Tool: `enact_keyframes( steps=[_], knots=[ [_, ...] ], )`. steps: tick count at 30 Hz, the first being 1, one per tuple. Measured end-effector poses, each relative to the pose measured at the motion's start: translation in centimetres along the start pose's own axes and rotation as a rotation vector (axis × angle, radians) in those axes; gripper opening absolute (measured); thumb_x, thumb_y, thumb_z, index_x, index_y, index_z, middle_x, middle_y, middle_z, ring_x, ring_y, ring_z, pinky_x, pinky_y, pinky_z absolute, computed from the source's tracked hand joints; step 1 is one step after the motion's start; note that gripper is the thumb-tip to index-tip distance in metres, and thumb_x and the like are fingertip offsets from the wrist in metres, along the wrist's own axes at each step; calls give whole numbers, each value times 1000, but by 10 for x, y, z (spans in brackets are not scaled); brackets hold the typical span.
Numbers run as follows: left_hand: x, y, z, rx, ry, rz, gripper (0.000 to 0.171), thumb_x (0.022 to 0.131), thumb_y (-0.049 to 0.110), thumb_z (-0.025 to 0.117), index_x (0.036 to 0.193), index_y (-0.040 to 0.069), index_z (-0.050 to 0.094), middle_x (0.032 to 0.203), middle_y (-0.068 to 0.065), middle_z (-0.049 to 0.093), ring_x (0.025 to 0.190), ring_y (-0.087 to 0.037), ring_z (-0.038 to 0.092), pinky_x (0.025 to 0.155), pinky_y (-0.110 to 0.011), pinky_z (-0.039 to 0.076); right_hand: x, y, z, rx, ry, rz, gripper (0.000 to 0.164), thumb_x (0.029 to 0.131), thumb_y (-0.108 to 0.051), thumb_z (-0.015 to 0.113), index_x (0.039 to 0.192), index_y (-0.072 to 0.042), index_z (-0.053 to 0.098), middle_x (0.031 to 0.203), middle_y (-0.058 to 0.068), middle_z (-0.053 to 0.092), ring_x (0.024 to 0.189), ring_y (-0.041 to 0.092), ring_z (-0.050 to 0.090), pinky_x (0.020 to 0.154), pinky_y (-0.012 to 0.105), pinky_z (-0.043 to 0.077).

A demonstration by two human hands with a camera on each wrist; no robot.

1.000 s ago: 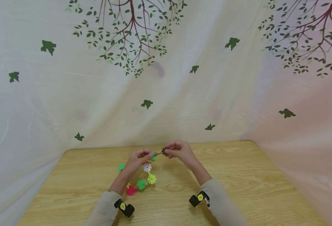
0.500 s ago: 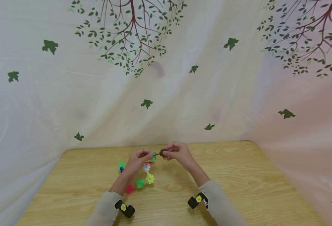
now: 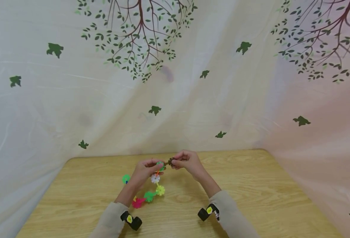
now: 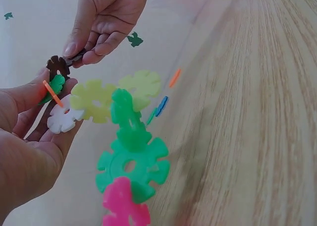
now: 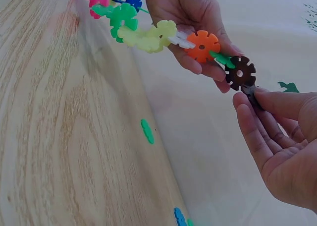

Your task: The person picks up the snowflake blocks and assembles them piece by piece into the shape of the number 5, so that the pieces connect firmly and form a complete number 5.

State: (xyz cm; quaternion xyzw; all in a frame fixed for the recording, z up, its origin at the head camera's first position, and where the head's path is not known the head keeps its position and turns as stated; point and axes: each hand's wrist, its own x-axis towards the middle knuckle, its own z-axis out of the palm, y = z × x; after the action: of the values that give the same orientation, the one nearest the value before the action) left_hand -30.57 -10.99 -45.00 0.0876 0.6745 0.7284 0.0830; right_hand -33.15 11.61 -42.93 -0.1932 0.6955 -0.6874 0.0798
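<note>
Beige slvs point(image 3: 110, 218), blk wrist cams point(image 3: 204, 214)

The left arm point(image 3: 125, 193) and right arm point(image 3: 212, 183) reach forward and slant inward, bringing the hands face to face, close but apart. The left hand point(image 3: 141, 172) pinches, its thumb point(image 4: 27, 96) set opposite bent fingers point(image 5: 187, 63) whose tips aim toward the other hand. The right hand point(image 3: 190, 162), a little farther forward, pinches too, thumb against index finger, the palm partly visible from its own wrist. Pale sleeves point(image 3: 235, 213) stop short of both hands.
</note>
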Motion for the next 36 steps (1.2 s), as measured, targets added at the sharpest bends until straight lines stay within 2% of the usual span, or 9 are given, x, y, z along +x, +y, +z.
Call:
enact_keyframes(
  steps=[6, 12, 18, 22, 26, 29, 31, 35, 36],
  knots=[
    [1, 1, -1, 3, -19, 9, 32, 96, 13, 72, 118, -9, 69, 103, -3, 75, 94, -19, 74, 84, -34, 63, 0, -1, -3, 3, -29, -3, 22, 91, 3, 72, 105, 18, 63, 85, 4, 77, 74, 12, 74, 69, 26, 62],
    [1, 0, -4, 13, -66, 28, 33, 95, 12, 72, 118, -13, 67, 100, 1, 75, 94, -18, 73, 85, -35, 63, 0, -1, -7, -20, -77, 13, 23, 91, 3, 72, 106, 18, 65, 84, 0, 77, 74, 11, 74, 69, 28, 63],
    [1, -1, -4, 20, -75, 32, 34, 95, 12, 73, 117, -13, 68, 101, -1, 74, 95, -21, 73, 84, -35, 63, 1, 0, -10, -22, -105, 25, 22, 91, 2, 73, 105, 17, 66, 86, 4, 78, 74, 13, 75, 70, 30, 63],
    [1, -2, -3, 19, -78, 42, 35, 94, 11, 73, 117, -14, 67, 101, -1, 73, 91, -17, 72, 83, -34, 63, 2, 2, -11, -17, -101, 22, 22, 90, 3, 73, 105, 18, 66, 85, 5, 78, 74, 14, 76, 71, 34, 64],
    [2, -3, -1, -1, -64, 46, 31, 94, 9, 73, 115, -14, 68, 98, 0, 74, 91, -20, 72, 82, -34, 63, 3, 3, -11, -4, -80, 28, 19, 89, 3, 74, 101, 16, 68, 83, 2, 78, 73, 15, 76, 75, 42, 64],
    [3, -3, 0, -13, -57, 43, 30, 95, 9, 72, 115, -13, 69, 100, -3, 75, 94, -24, 73, 83, -35, 63, 3, 3, -9, 11, -63, 28, 17, 89, 4, 73, 100, 15, 68, 82, 1, 78, 72, 14, 75, 74, 39, 64],
    [3, -2, 0, -18, -64, 40, 30, 95, 10, 72, 116, -12, 69, 103, -5, 75, 97, -25, 74, 84, -35, 63, 3, 3, -8, 16, -52, 23, 18, 90, 5, 72, 101, 17, 67, 83, 1, 78, 72, 13, 75, 72, 33, 64],
    [3, -2, -4, 29, -144, 51, 34, 99, 16, 68, 123, -9, 66, 114, -10, 72, 103, -22, 73, 89, -39, 62, 3, 1, -6, 17, -37, 20, 23, 90, 6, 71, 106, 21, 63, 85, 3, 77, 73, 12, 74, 71, 29, 63],
    [3, -2, -6, 43, -172, 53, 35, 100, 17, 66, 126, -7, 65, 118, -13, 71, 105, -25, 72, 90, -41, 61, 3, 0, -5, 12, -33, 23, 23, 90, 6, 71, 106, 21, 63, 85, 4, 77, 73, 12, 74, 71, 29, 63]
  ],
)
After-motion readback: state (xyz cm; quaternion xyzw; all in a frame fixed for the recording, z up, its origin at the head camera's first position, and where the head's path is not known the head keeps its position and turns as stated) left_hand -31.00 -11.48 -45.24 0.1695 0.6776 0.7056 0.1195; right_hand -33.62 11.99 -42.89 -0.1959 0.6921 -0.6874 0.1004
